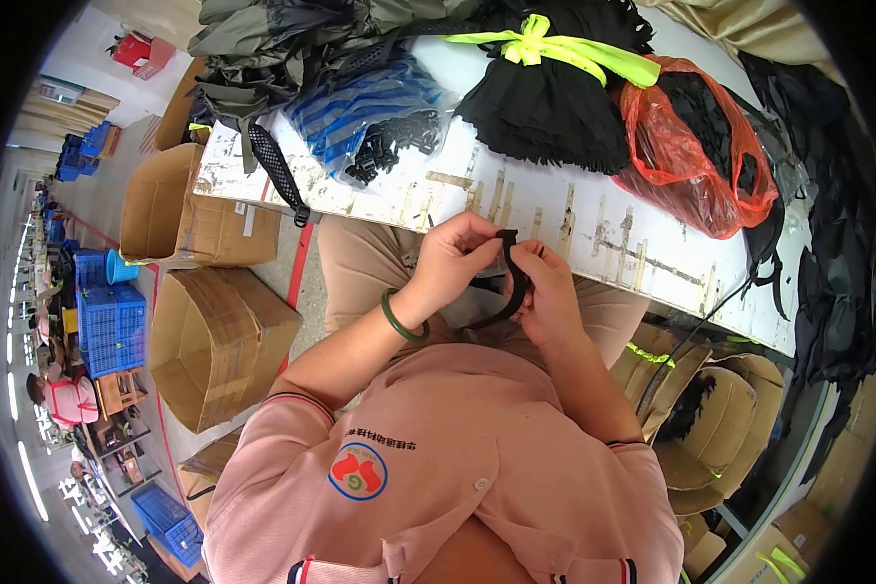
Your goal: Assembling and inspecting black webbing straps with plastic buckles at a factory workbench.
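Adjusting a strap [521, 280] beside the tabletop [586, 209] seems underway; left hand [450, 261] and right hand [552, 294] pinch it; next likely needs careful alignment.

The right fingers [553, 270] are covering part of the black strap [519, 280]. The view's upper edge is cutting off the grey-green fabric [263, 44]. The red bag [644, 131] is partly obscuring its black contents [693, 109]. A distant person [71, 399] is appearing too small for detail.
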